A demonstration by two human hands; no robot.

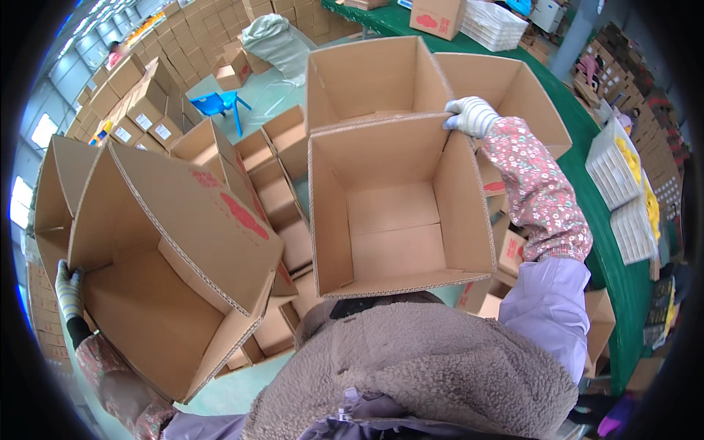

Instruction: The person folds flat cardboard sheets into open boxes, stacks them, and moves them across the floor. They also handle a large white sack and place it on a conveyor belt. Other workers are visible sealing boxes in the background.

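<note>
My left hand (70, 290), in a striped glove with grey fingertips, is closed on the left edge of a tilted open cardboard box (191, 264) with a red print. Another open cardboard box (55, 183) sits against its far left side. In a matching glove, my right hand (471, 117) grips the far right corner of an upright, empty cardboard box (396, 205) in front of my body. That corner meets a second open box (367, 77) just beyond, and a third open box (506, 88) stands right of that one. My right fingertips are partly hidden behind the cardboard.
Open cartons (282, 202) stand in rows on the floor between the held boxes. Behind them are a blue plastic chair (220, 103), a pale sack (279, 44) and stacked cartons (143, 106). A green-covered table (605, 227) curves along the right, with white crates (616, 165) beside it.
</note>
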